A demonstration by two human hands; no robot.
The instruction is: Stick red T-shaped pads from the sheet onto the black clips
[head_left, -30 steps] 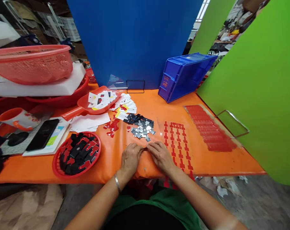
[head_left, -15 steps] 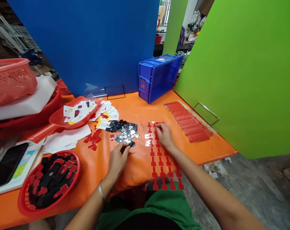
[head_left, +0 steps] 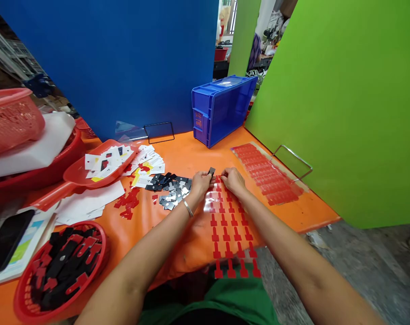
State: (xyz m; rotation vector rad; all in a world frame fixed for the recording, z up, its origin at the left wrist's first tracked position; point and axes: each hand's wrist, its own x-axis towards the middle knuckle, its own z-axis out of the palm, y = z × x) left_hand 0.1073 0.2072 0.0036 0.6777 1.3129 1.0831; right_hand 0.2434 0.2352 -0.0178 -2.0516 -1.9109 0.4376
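Note:
My left hand (head_left: 201, 185) pinches a small dark flat plate (head_left: 211, 171), held above the far end of a clear sheet. T-shaped red stickers (head_left: 227, 233) stand in rows on that sheet, which overhangs the table's near edge. Close beside the plate, my right hand (head_left: 233, 181) has its fingertips closed on a red sticker (head_left: 218, 179) at the sheet's far edge. Whether this sticker is free of the sheet is too small to tell. Left of my left hand lies a pile of silvery and black plates (head_left: 173, 192).
Loose red pieces (head_left: 128, 202), a red scoop (head_left: 76, 174) with printed cards and a red basket (head_left: 103, 253) of black-and-red parts are on the left. A phone (head_left: 11, 241) lies there too. Behind stands a blue bin (head_left: 201, 122); another red sticker sheet (head_left: 266, 174) lies right.
My left hand has moved right and away from me, from the plate pile to the sheet's far end, carrying a dark plate. My right hand has stayed near the far edge of the sheet.

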